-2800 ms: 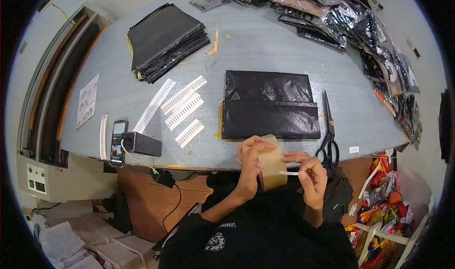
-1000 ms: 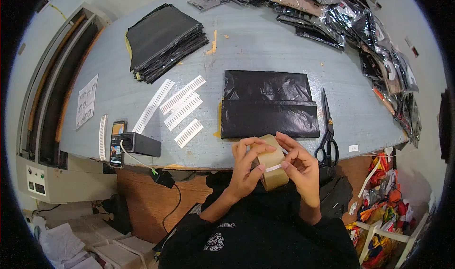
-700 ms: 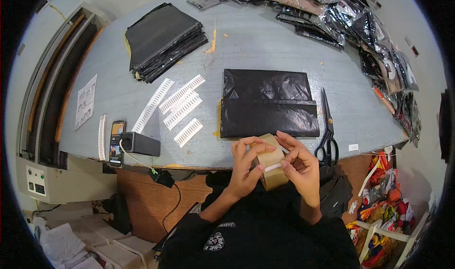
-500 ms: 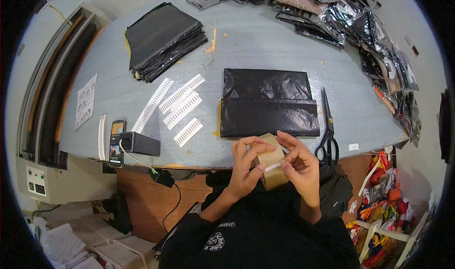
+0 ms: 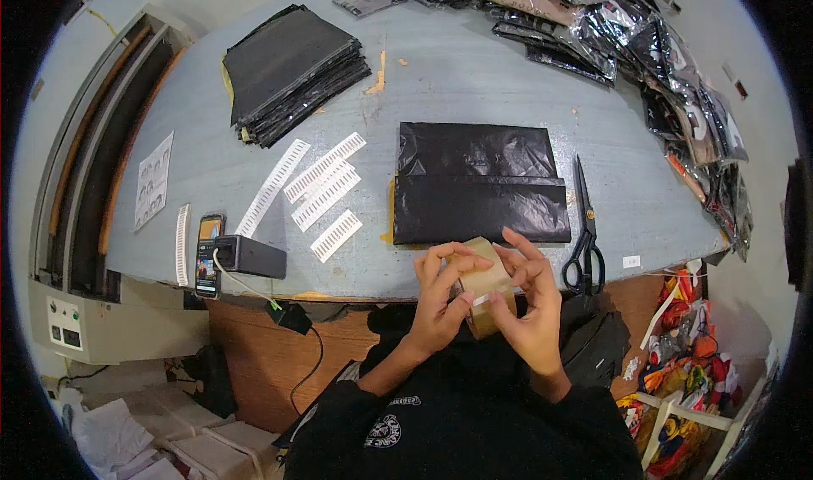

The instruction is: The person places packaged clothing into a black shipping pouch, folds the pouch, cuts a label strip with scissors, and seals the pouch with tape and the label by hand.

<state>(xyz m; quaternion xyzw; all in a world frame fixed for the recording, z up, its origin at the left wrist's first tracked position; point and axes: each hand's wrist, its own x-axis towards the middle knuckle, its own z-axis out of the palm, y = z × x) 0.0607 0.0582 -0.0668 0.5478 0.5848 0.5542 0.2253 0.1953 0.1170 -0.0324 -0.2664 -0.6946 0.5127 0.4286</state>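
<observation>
My left hand (image 5: 445, 298) is wrapped round a roll of brown tape (image 5: 484, 321) at the table's near edge, thumb on its near face. A small white strip (image 5: 482, 300) lies across the roll between my two thumbs. My right hand (image 5: 527, 298) has its thumb and fingers at the strip's right end, close against the roll. Just beyond both hands lies a black plastic bag (image 5: 481, 212), flat and folded across the middle. Black scissors (image 5: 584, 234) rest closed to the right of the bag.
Strips of white labels (image 5: 326, 196), a phone (image 5: 207, 256) and a black box (image 5: 250, 257) lie on the left. A stack of black bags (image 5: 292, 69) stands at the back left, and packed garments (image 5: 584, 31) are heaped at the back right.
The fingers of my right hand have spread a little, and its thumb has moved left along the white strip. My left hand and the roll have hardly moved.
</observation>
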